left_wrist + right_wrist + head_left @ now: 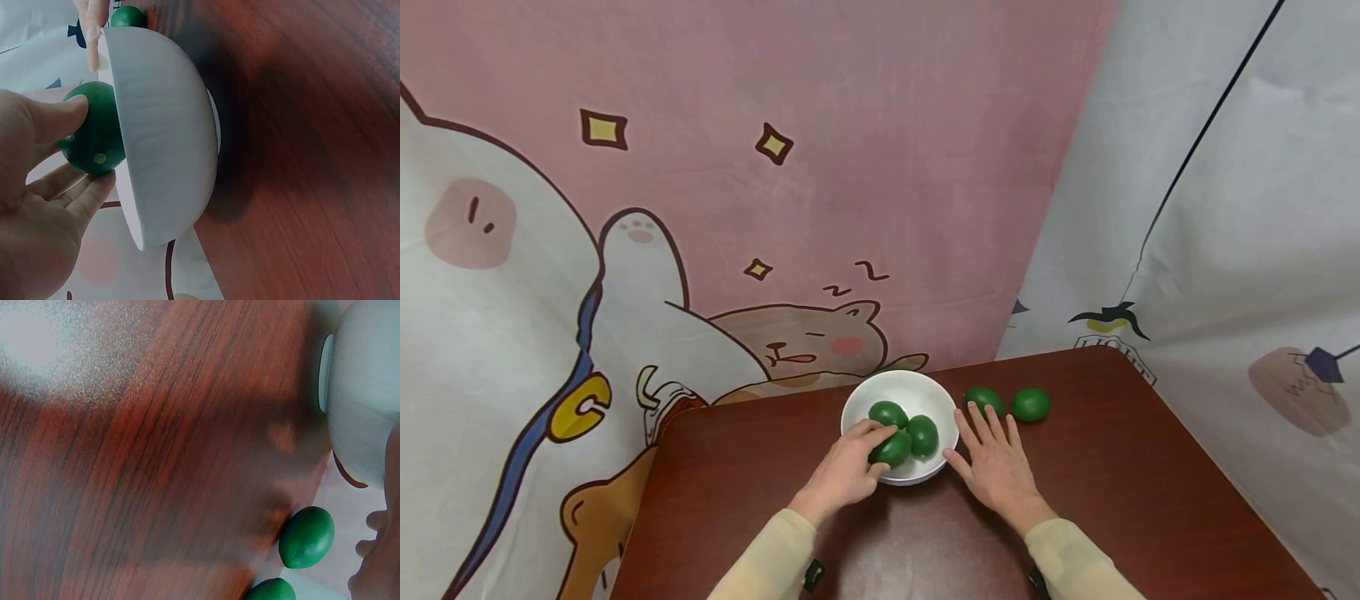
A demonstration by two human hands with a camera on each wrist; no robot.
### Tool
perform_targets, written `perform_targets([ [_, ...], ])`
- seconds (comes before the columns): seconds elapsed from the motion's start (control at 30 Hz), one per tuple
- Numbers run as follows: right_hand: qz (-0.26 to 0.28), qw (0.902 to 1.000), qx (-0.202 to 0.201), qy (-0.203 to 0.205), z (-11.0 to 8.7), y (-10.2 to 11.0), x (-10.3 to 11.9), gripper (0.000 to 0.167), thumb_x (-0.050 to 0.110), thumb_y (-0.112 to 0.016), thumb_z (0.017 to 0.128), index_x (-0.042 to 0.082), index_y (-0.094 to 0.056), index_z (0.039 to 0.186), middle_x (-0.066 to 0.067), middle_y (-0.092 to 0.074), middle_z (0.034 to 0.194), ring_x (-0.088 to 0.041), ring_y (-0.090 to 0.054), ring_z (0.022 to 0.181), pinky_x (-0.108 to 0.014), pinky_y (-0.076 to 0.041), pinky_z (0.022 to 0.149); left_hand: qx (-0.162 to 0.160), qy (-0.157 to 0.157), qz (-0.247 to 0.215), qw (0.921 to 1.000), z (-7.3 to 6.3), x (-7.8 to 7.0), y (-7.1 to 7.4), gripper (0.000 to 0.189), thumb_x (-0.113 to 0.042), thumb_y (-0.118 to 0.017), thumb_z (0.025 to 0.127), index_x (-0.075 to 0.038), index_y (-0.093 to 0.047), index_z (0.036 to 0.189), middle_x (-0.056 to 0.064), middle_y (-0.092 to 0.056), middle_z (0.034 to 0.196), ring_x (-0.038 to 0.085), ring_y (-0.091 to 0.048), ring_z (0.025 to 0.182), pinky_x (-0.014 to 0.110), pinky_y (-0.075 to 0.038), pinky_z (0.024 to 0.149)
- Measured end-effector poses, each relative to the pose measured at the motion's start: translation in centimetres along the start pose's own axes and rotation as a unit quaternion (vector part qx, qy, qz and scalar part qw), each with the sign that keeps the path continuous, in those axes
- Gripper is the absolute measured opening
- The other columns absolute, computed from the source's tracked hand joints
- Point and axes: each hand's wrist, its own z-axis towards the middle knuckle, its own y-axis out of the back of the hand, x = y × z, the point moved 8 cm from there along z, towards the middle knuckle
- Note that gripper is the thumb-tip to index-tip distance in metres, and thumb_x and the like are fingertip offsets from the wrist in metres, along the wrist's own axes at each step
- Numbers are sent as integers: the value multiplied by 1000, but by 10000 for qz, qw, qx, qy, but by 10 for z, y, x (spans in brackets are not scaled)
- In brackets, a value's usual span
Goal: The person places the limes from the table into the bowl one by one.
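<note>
A white bowl [942, 402] stands near the far edge of the table. My left hand [847, 468] reaches over its left rim and grips a green lime [891, 450] between thumb and fingers; the left wrist view shows this lime [97, 128] partly above the rim. Two more limes, one at the back [887, 413] and one on the right [922, 436], lie inside the bowl. My right hand [997, 468] is spread at the bowl's right side, fingers straight, the thumb by the rim. Whether it touches the bowl I cannot tell.
Beyond my right fingertips, one lime [981, 399] lies on the dark red-brown wooden table [1120, 467], partly covered by them. Another lime [1031, 405] lies just right of it. A cartoon-printed cloth [955, 208] hangs behind the table.
</note>
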Motion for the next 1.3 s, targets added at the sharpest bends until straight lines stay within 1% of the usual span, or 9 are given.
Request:
perform_targets([
  [0.33,-57,10000,-30,12,-1,0,0,76,59,-54,101,14,-40,160,-16,-34,165,-41,-28,153,-64,-18,123,327,83,61,9994,4,-6,-11,53,-13,-76,93,-11,-61,144,3,-60,132,20,-60,123,40,-49,108],
  [0.63,-28,10000,-1,9,-1,-1,0,75,59,-52,102,15,-38,161,-16,-33,166,-41,-27,154,-63,-16,123,556,65,167,9983,8,-11,-21,53,-12,-73,94,-12,-61,145,2,-60,134,20,-58,126,39,-48,109],
  [1.0,2,10000,-20,4,0,0,0,75,59,-52,102,14,-39,161,-15,-33,166,-40,-27,154,-63,-16,123,636,64,281,9976,13,-11,-29,51,-13,-72,94,-13,-62,144,4,-61,139,20,-55,131,39,-46,111],
  [1.17,52,10000,20,-11,0,-1,0,75,59,-51,102,15,-38,161,-15,-32,167,-40,-27,154,-63,-14,124,738,47,342,9967,14,-12,-31,51,-12,-70,95,-15,-61,145,6,-60,141,22,-53,133,40,-45,112],
  [1.3,66,10000,-2,-23,-1,0,0,75,59,-52,102,15,-38,161,-15,-33,166,-41,-28,154,-63,-15,123,821,52,349,9960,14,-13,-32,50,-12,-68,96,-14,-61,146,9,-59,144,23,-52,135,41,-44,113],
])
